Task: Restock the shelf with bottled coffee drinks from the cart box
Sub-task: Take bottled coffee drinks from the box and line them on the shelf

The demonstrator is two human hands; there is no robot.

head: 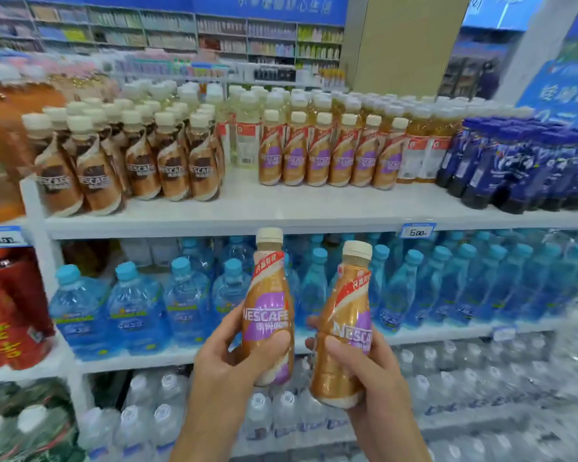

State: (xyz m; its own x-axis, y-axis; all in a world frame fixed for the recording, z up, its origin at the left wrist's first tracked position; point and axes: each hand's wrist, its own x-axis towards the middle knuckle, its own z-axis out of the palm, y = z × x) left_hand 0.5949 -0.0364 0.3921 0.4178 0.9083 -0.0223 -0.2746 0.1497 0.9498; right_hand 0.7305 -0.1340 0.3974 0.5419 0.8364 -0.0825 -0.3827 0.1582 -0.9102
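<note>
Both hands are raised in front of the shelving, each wrapped around a coffee drink. The left hand (234, 358) has its fingers and thumb closed round the lower body of a gold-and-purple plastic Nescafé bottle with a cream cap (269, 295), held upright; the right hand (361, 371) grips a second gold-and-purple Nescafé bottle (344, 328) the same way, this one tilted slightly with its cap leaning to the right. The two bottles sit close together without touching, level with the rows of blue-capped clear water bottles (187, 295) on the middle tier. Above them runs the white top shelf (241, 208), where a short row of matching gold-and-purple coffee bottles (331, 151) stands towards the back, leaving bare shelf in front. To its left is a cluster of brown-and-cream Nescafé bottles (141, 155), to its right a block of dark blue bottles (521, 165). A blue-and-white price tag (417, 231) hangs on the shelf edge. Red packs (10, 315) fill the far left.
</note>
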